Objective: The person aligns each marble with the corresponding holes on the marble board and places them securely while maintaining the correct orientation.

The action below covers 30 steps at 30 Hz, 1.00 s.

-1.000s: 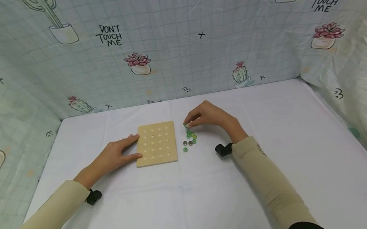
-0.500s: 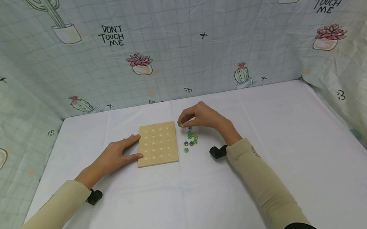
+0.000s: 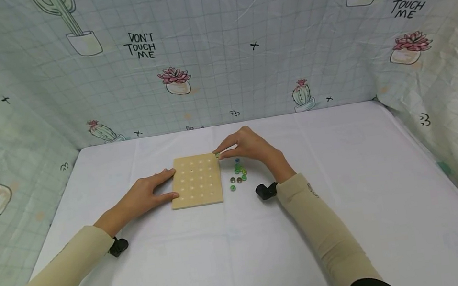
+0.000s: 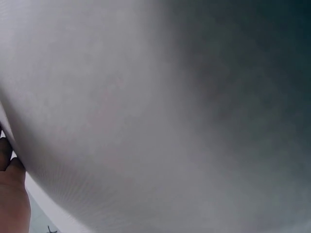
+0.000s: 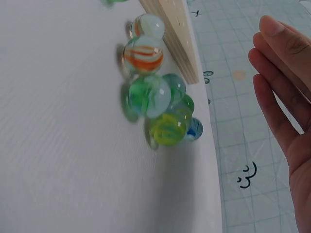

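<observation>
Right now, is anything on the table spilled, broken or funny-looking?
Nothing looks spilled or broken. One thing stands out: a tiny dark spot on the square, pale-yellow, dimpled board, odd because the dimples look whitish; too small to identify. The round, coloured glass marbles beside it look fine.

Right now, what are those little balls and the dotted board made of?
The little balls: probably glass, smooth and shiny; they look see-through, with coloured swirls and bright glints.
The board: likely wood, pale and fairly dull; its edge shows grain-like stripes.
</observation>
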Motion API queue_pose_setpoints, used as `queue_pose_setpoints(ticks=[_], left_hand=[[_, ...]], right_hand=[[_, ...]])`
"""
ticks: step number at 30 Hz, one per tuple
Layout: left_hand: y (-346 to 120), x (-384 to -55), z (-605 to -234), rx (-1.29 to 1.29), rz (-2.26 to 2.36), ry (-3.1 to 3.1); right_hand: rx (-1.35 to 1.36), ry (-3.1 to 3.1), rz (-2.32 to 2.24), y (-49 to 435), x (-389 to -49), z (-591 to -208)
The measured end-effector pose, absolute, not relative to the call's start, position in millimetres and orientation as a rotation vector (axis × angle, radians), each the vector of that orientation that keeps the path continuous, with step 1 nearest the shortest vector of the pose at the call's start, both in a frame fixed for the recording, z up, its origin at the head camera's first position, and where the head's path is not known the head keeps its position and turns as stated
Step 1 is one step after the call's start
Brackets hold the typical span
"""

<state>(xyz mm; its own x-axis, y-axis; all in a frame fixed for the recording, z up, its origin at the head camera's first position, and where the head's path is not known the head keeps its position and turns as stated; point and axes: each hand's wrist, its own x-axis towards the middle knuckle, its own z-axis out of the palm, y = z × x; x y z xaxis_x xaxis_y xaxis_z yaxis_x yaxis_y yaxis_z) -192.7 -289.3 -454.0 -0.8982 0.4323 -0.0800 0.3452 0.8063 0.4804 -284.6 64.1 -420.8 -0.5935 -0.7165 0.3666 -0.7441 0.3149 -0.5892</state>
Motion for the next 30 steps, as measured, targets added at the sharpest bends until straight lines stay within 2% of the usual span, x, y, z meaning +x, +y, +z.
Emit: queue_pose_setpoints(ticks=[12,30], left_hand=[[-288.4,-190.0,-453.0,0.594,0.7,2.808],[-287.7,-192.7,-451.7,0.613,0.7,2.806]], right_hand=[[1.421,-2.49,1.194,39.3,-292.9,-426.7],[1.346,-2.847,1.197,-15.9,-312.0,-423.2]])
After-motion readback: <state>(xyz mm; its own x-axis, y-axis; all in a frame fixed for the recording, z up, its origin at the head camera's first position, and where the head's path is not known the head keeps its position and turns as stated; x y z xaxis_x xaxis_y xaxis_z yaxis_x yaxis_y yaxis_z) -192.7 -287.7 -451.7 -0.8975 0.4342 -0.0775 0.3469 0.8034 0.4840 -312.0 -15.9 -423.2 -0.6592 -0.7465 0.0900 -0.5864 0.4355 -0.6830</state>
